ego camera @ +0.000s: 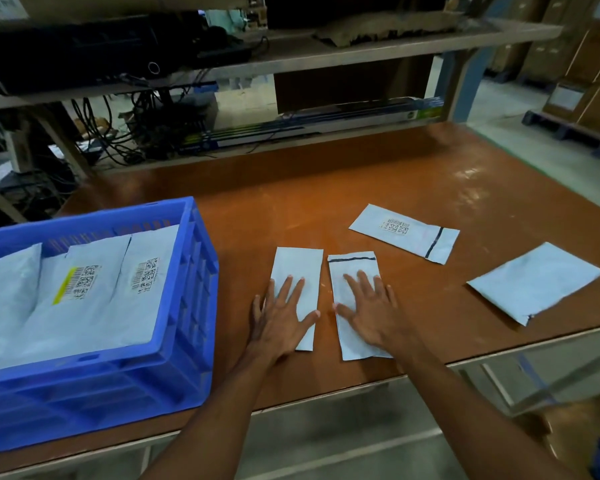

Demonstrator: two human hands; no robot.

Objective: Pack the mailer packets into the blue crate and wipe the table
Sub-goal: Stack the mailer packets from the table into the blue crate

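Left hand [284, 317]: is lying flat with fingers straight and spread, pressing on the left narrow packet [297, 271] and gripping nothing.
Right hand [371, 313]: is resting the same way, released and flat, palm down on the right narrow packet [352, 271].
Where the two packets are lying: side by side on the tabletop [326, 185], close to its near edge and just apart, each running roughly 12 to 6 o'clock under its hand.
Relation the move is turning on: the blue crate [194, 271] is sitting at 9 o'clock from the left hand, so the left hand is the nearer one. The right hand's packet would be crossing over the left one to get there.
How the narrow packets are looking: pale grey, thin and flat. The right one is showing a dark stripe across its 12 o'clock end, and the left one is showing a plain face.
Barcode packet [404, 233]: is lying at 1 o'clock from the right hand, long axis about 10 to 4, label up.
Plain wide packet [534, 282]: is lying at 3 o'clock from the right hand, well apart, turned cornerwise.
Packed mailers [84, 292]: are leaning inside the crate, labels showing.
Progress, as a judgement: packing is looking partly done, with four packets waiting and wiping not yet begun.
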